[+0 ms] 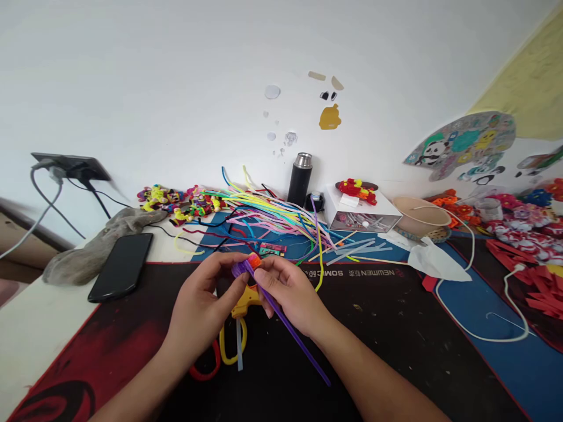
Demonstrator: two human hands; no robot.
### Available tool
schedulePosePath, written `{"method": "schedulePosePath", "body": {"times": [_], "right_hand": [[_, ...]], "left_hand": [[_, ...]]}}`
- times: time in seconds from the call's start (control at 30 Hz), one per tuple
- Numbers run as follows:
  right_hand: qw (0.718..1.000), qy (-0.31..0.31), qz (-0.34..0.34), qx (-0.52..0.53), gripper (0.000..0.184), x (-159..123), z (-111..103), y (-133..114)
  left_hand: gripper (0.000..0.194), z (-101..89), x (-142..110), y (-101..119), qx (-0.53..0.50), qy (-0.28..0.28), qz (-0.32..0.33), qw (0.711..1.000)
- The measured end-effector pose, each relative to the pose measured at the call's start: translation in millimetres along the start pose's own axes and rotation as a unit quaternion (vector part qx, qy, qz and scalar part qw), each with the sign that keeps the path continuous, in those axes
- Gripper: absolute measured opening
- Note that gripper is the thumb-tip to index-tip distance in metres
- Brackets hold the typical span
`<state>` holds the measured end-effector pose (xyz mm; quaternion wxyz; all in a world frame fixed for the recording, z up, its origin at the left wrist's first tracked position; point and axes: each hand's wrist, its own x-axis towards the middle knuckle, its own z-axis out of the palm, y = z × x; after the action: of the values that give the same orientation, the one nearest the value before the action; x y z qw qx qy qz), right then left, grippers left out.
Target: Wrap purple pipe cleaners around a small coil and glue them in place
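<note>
My left hand point(202, 302) pinches the coiled end of a purple pipe cleaner point(301, 341) between thumb and fingers. Across from it, my right hand point(292, 293) grips the same pipe cleaner, whose straight tail slants down to the right. A small pink and orange piece point(254, 260) sits against the purple coil at the fingertips; how they join is partly hidden. Beneath the hands lies a yellow glue gun point(244, 300), with a translucent glue stick point(240, 347) protruding from it. Beside that, scissors show a red handle loop point(206, 375) and a yellow one; their blades are hidden.
A dark desk mat point(378, 351) covers the front. Behind lie many coloured pipe cleaners point(281, 214), a black flask point(300, 179) and a white drawer box point(363, 211). A phone point(121, 266) rests at left; a beige bowl point(420, 212) and white cable point(488, 339) are right.
</note>
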<state>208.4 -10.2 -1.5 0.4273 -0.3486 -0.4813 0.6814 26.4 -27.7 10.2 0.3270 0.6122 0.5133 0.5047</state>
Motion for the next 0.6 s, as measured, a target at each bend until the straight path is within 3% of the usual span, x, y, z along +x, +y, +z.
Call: {"method": "schedulePosePath", "body": {"times": [0.4,0.6], "right_hand": [[0.999,-0.027,0.022,0.004,0.049,-1.3,1.2,-0.8],[0.999,-0.033,0.021,-0.036,0.043,-1.3,1.2,-1.2]], "left_hand": [[0.02,2.1,-1.3,1.3,0.149,0.008,0.153,0.977],[0.022,1.5,-1.6,-0.9,0.163,0.009,0.156,0.974]]}}
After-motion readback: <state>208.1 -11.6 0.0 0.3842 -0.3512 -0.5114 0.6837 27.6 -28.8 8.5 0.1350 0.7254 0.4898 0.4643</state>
